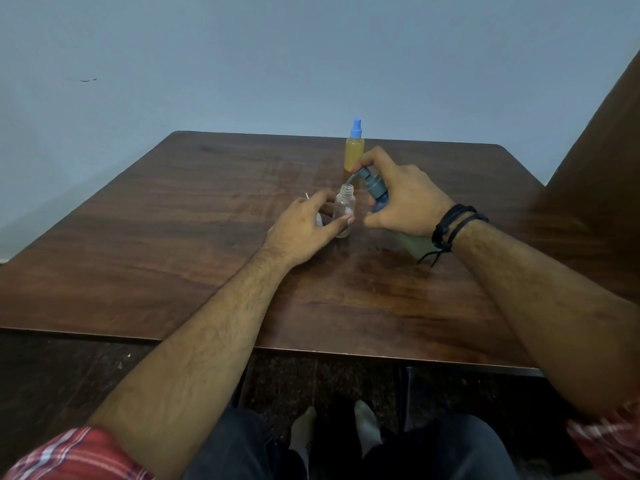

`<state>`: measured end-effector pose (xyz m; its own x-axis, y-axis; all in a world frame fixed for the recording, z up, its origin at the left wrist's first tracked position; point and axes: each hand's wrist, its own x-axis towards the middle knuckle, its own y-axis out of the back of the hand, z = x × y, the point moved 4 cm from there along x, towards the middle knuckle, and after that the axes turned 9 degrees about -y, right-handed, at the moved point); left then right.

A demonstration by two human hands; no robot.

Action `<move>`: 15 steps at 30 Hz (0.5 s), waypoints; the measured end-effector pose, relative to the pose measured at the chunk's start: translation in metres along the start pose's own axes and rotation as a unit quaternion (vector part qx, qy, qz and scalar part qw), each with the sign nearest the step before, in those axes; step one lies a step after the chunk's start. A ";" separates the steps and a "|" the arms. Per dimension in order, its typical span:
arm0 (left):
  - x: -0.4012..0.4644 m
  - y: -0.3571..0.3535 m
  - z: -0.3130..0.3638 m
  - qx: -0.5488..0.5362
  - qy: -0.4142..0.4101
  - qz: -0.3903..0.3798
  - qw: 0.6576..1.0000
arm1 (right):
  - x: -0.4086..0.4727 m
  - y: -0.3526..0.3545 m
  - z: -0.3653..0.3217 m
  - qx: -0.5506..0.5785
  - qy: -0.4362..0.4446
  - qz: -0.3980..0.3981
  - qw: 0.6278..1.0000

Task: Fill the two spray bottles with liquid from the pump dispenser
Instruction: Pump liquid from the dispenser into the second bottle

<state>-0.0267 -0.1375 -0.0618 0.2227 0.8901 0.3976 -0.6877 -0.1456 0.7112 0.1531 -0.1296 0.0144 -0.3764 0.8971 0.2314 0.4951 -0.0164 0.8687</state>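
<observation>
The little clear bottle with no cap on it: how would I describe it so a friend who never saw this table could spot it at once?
Start at the brown wooden table and look at the two hands near its middle. The left hand grips a small clear bottle standing upright, its neck open under the pump dispenser spout. Unlike the capped yellow spray bottle behind it, it is colourless and looks nearly empty.

A dark wooden table spreads beneath both hands, its grain running outward to rounded far corners. Beyond the hands rises a pale blue wall (one small dark mark high to the left). Below the near table edge lies a dark floor.
</observation>
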 end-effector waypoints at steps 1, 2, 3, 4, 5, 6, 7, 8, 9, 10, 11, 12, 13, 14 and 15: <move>0.000 0.000 0.000 0.001 -0.001 0.000 1.000 | 0.000 -0.001 -0.001 -0.005 0.001 -0.002 1.000; 0.001 0.000 0.000 0.002 -0.001 0.000 1.000 | 0.000 -0.001 -0.001 -0.008 0.002 -0.002 1.000; 0.001 0.000 0.000 0.005 -0.002 -0.001 1.000 | 0.000 -0.001 -0.001 -0.008 0.002 0.000 1.000; 0.001 0.000 -0.001 0.009 -0.002 -0.002 1.000 | -0.001 0.000 0.000 -0.006 0.001 0.002 1.000; 0.001 0.000 -0.001 0.012 -0.003 -0.002 1.000 | -0.001 0.000 0.000 -0.004 -0.001 0.004 1.000; 0.001 0.000 -0.001 0.012 -0.003 -0.001 1.000 | -0.001 0.000 0.001 -0.003 -0.001 0.005 1.000; 0.000 -0.001 -0.001 0.012 -0.005 -0.001 1.000 | -0.001 0.000 0.001 -0.004 -0.002 0.004 1.000; 0.000 -0.001 -0.001 0.014 -0.006 -0.002 1.000 | -0.001 0.000 0.000 -0.004 -0.001 0.002 1.000; 0.000 -0.001 -0.001 0.016 -0.005 -0.003 1.000 | -0.001 0.000 -0.001 -0.005 -0.001 0.000 1.000; 0.000 -0.001 -0.001 0.015 -0.004 -0.004 1.000 | 0.000 -0.001 -0.002 -0.007 -0.001 -0.003 1.000; 0.000 -0.001 -0.001 0.014 -0.003 -0.005 1.000 | 0.000 -0.001 -0.002 -0.009 0.000 -0.005 1.000; 0.000 -0.001 -0.001 0.014 -0.001 -0.007 1.000 | 0.000 -0.001 -0.002 -0.011 0.001 -0.005 1.000; 0.000 -0.001 -0.001 0.015 0.000 -0.006 1.000 | 0.000 -0.001 -0.002 -0.010 0.001 -0.002 1.000; 0.000 0.000 -0.001 0.016 0.001 -0.005 1.000 | 0.000 -0.001 -0.001 -0.008 0.000 0.001 1.000; 0.000 0.000 0.000 0.014 0.001 -0.003 1.000 | -0.001 0.000 -0.001 -0.005 -0.001 0.004 1.000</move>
<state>-0.0269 -0.1374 -0.0623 0.2250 0.8917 0.3927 -0.6675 -0.1525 0.7289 0.1527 -0.1304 0.0142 -0.3708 0.8979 0.2373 0.4903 -0.0277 0.8711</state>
